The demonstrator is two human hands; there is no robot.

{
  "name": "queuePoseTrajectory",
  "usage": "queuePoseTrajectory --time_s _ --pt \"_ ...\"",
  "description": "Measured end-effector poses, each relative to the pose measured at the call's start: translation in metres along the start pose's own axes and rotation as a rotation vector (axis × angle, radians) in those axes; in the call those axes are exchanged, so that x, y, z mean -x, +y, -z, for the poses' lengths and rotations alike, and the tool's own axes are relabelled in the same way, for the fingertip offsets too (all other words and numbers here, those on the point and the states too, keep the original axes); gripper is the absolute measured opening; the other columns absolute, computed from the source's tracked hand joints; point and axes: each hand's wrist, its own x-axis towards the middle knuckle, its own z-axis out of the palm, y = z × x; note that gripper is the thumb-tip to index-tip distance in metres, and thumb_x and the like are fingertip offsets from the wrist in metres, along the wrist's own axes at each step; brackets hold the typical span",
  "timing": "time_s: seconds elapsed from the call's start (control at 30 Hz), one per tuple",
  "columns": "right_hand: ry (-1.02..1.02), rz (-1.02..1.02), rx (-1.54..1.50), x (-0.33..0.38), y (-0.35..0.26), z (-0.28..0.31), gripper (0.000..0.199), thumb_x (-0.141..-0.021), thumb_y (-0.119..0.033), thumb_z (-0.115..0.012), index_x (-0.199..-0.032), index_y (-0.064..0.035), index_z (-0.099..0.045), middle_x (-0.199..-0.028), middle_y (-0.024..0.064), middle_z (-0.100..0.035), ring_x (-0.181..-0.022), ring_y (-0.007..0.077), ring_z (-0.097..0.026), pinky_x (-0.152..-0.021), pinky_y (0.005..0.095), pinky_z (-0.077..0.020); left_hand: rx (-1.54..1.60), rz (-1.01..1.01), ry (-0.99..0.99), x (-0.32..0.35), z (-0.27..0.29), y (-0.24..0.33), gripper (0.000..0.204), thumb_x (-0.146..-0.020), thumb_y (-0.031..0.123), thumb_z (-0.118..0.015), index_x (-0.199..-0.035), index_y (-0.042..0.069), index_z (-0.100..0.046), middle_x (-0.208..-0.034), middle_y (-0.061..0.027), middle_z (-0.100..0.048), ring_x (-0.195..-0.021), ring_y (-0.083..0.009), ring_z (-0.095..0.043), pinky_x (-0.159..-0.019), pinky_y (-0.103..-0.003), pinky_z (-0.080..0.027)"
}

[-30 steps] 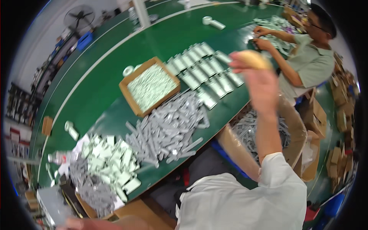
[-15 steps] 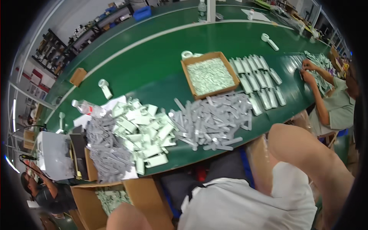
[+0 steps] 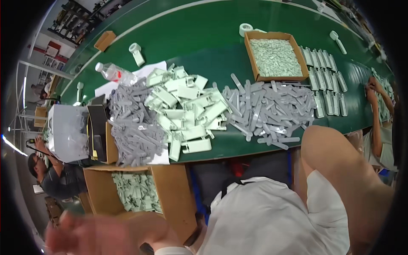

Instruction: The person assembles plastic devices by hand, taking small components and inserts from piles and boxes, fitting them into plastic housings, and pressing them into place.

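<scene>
One green workbench [image 3: 204,25], beyond both hands. One open carton [image 3: 172,195] below its edge, part-filled with pale green plastic parts [image 3: 136,191]. Two heaps of grey plastic strips [image 3: 272,110], loose. One heap of pale green casings [image 3: 187,106], between those heaps, unarranged; much appears left to do. Casings in rows [image 3: 328,79], three, side by side at right, seemingly the done portion. One shallow cardboard tray [image 3: 252,59] of small pale pieces. Left hand [image 3: 80,233]: blurred, beside the carton, nearest its parts; spread, grip and contact cannot be told. Right hand: out of view, state unknown.
</scene>
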Motion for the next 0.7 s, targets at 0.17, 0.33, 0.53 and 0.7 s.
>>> queuePoseTrajectory --time_s 0.17,0.33,0.53,0.7 --pt "0.007 0.002 0.117 -0.075 0.080 -0.121 0.037 -0.092 -0.026 -0.055 -0.113 0.0041 -0.060 -0.110 0.0153 -0.062 -0.096 0.0276 -0.061 -0.084 0.0368 -0.0498 -0.540 0.781 -0.101 0.103 0.065 -0.074 0.029 -0.094 0.004 -0.054 -0.122 -0.003 -0.054 -0.113 -0.0159 -0.059 -0.098 -0.0236 -0.062 -0.083 -0.034 -0.052" --pt "-0.015 0.012 0.120 -0.134 0.153 -0.170 0.036 -0.091 -0.025 -0.055 -0.112 0.0043 -0.060 -0.108 0.0151 -0.062 -0.095 0.0270 -0.061 -0.084 0.0364 -0.0498 -0.787 1.000 -0.600 0.159 0.124 -0.096 0.031 -0.092 0.007 -0.060 -0.122 -0.001 -0.057 -0.113 -0.0113 -0.057 -0.103 -0.0205 -0.058 -0.082 -0.030 -0.049" --pt "0.013 0.041 0.113 -0.123 0.138 -0.170 0.035 -0.091 -0.025 -0.055 -0.110 0.0046 -0.060 -0.107 0.0149 -0.062 -0.094 0.0263 -0.061 -0.083 0.0358 -0.0497 -0.797 0.999 -0.759 0.181 0.129 -0.110 0.030 -0.092 0.009 -0.062 -0.121 0.000 -0.058 -0.114 -0.0118 -0.057 -0.103 -0.0217 -0.057 -0.081 -0.033 -0.050" --pt "0.038 0.146 0.061 -0.134 0.143 -0.171 0.034 -0.091 -0.024 -0.055 -0.109 0.0048 -0.060 -0.106 0.0148 -0.062 -0.093 0.0258 -0.061 -0.083 0.0354 -0.0497 -0.772 1.001 -0.860 0.189 0.112 -0.109 0.032 -0.090 0.011 -0.064 -0.121 0.001 -0.057 -0.115 -0.0182 -0.057 -0.105 -0.0319 -0.057 -0.085 -0.039 -0.050"
